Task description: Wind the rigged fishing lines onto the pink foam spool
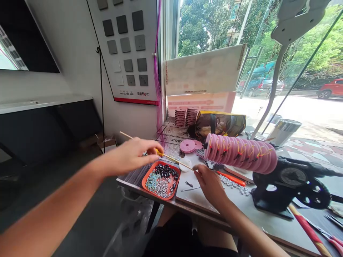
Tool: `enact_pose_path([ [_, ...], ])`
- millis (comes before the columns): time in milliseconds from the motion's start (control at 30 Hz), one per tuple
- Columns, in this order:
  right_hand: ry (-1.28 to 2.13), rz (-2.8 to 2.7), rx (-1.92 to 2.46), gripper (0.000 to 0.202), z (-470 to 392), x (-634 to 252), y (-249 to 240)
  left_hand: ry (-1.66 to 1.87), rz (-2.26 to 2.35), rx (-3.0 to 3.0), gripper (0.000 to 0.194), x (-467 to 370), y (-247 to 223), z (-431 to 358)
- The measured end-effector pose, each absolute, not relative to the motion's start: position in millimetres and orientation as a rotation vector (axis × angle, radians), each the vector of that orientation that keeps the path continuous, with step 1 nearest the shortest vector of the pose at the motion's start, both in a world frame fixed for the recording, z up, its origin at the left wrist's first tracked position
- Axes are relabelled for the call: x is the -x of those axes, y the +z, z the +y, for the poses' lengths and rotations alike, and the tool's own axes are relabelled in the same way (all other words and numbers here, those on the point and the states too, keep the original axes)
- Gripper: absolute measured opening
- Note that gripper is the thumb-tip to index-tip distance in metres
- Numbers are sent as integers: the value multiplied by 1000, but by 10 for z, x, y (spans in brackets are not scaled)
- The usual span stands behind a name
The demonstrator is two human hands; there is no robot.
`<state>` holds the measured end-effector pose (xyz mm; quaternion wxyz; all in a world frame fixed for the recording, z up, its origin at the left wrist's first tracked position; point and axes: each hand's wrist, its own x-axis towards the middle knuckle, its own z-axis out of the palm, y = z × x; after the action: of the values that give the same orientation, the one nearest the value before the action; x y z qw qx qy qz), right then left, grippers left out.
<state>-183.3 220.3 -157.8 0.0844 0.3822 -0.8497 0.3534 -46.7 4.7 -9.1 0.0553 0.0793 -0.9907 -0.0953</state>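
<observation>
At the near side of the table (132,177), I have both hands in view through the head camera, with one thin stick (174,158) spanning them. Its position: just beyond the far rim of the orange tray (154,194), crossing the view in front of the white disc (188,161).

Left hand (138,153): thumb and fingers pinched around the stick, close to a small yellow piece (160,153) (whether that piece is fixed to the stick, I cannot tell). Right hand (210,182): fingertips pressed together on the stick's other end — whether any of it runs on inside the grip is hidden.

Progress, as I judge it: partly done. A row of pink discs (241,153) on the black machine (292,178) already carries yellow strands and dark bits along its length. The piece between my hands appears unfinished, since both hands are engaged with it. Unused stock remains: black, blue-green and silvery small parts (162,182) lie loose in the tray, and grey beads (232,184) lie beside the orange tool (232,179). Stacked discs (180,117) stand at the back — I cannot confirm how many are loaded.
</observation>
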Motion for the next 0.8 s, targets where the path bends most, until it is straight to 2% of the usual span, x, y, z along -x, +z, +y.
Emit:
enact_pose_path([
  [67,1035,-2534,-1145,19,2169,1851,-1579,-252,-3125,-230,18,595,-237,5],
  [133,1019,-2540,-1126,19,2122,1872,-1566,-225,-3195,-251,18,725,-473,-76],
  [333,948,-2579,-1144,19,1945,1849,-1552,-226,-3253,-164,39,937,-1023,-214],
  [567,742,-2705,-1180,18,1897,1764,-1641,-237,-3219,-379,29,882,-964,-213],
  [800,528,-2754,-1123,22,1849,1794,-1614,-204,-3072,-603,32,949,-975,-343],
])
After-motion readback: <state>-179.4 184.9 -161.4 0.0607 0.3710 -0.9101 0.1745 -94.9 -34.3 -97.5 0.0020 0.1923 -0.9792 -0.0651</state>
